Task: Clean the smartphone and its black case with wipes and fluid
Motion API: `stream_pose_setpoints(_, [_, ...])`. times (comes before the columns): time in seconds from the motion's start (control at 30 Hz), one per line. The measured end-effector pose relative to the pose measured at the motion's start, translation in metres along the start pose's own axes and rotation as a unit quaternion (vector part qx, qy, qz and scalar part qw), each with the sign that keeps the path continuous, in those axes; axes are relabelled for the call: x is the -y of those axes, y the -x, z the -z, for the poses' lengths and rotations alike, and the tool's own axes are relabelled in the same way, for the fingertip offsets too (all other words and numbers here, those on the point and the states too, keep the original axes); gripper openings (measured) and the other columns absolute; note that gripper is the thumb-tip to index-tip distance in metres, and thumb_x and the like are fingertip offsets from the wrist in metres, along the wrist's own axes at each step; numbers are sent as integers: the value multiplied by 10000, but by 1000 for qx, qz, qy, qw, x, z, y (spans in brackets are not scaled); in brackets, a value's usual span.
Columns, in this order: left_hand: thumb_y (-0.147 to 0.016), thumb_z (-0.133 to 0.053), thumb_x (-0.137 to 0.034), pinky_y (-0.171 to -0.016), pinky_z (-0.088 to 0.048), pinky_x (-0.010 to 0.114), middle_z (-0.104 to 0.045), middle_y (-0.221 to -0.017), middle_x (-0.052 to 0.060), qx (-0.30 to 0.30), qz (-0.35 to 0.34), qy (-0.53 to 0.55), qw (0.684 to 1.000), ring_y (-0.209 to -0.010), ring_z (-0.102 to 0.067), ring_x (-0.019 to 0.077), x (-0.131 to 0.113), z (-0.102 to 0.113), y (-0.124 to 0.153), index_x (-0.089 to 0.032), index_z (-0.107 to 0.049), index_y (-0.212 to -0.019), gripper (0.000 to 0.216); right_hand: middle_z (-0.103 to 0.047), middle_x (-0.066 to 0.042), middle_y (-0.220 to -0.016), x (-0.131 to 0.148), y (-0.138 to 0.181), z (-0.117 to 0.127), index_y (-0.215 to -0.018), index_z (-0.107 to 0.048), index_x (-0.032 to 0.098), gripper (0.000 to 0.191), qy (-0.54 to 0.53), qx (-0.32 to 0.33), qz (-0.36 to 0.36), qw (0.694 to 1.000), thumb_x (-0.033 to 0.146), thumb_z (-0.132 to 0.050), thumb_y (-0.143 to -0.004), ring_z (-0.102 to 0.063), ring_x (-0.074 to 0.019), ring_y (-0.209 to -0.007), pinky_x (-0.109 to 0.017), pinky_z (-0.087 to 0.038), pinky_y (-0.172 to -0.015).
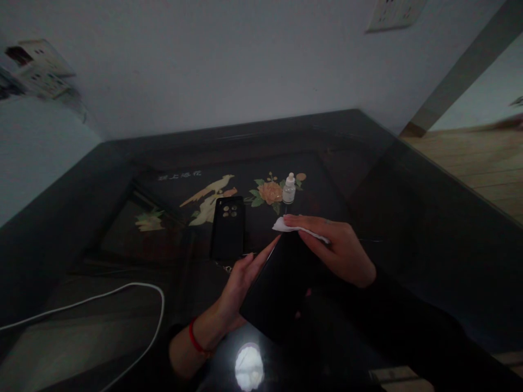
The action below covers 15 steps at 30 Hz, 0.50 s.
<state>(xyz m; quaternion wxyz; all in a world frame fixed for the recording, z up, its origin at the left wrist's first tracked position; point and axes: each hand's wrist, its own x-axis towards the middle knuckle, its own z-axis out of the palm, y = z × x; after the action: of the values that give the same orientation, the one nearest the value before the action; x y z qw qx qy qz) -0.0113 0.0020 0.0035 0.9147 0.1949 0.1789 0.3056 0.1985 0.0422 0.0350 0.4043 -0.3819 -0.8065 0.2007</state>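
My left hand (pixel 241 288) is wrapped round a dark, flat device that looks like a phone (pixel 278 288), holding it tilted above the table. In my right hand (pixel 335 245) is a folded white wipe (pixel 281 224), pinched under the fingers at the far end of the phone. Left of the hands, a black phone case (pixel 227 228) with round camera holes lies on the table, a small chain at its lower edge. Beyond the wipe stands a small white-capped dropper bottle (pixel 289 189). The phone's underside is hidden from me.
The dark glossy table (pixel 343 147) carries bird and flower decoration and meets the wall behind. A white cable (pixel 134 284) curves across its left front. Wall sockets (pixel 394 13) sit at upper right, with more at upper left. A bright round reflection shows near the front.
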Motion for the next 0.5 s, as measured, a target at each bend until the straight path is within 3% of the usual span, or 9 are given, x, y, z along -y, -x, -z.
stream_pose_setpoints(0.17, [-938, -295, -533, -859, -455, 545, -567, -1341, 134, -19, 7, -2, 1000, -1032, -645, 347, 0, -5, 2, -328, -203, -1509, 614, -663, -91, -1232, -3, 3, -2, -1191, -640, 160, 320, 34, 8, 74, 997, 105, -473, -924, -606, -166, -1175, -372, -475, -1051])
stream_pose_setpoints(0.37, [-940, -304, -512, -912, -416, 577, -492, -1424, 119, -30, -7, 13, 999, -1072, -627, 348, -2, -7, 3, -350, -256, -1490, 576, -680, -90, -1203, -2, 6, -4, -1194, -636, 195, 325, 86, -37, 70, 993, 101, -491, -919, -635, -173, -1132, -370, -516, -1010])
stream_pose_setpoints(0.5, [-935, -333, -515, -992, -342, 604, -530, -1387, 116, -27, 10, 47, 998, -1148, -583, 340, 7, -3, 2, -312, -284, -1484, 588, -672, -142, -1203, 11, 5, -18, -1157, -642, 110, 299, 140, -18, 145, 979, 73, -493, -900, -605, -220, -1177, -417, -503, -1027])
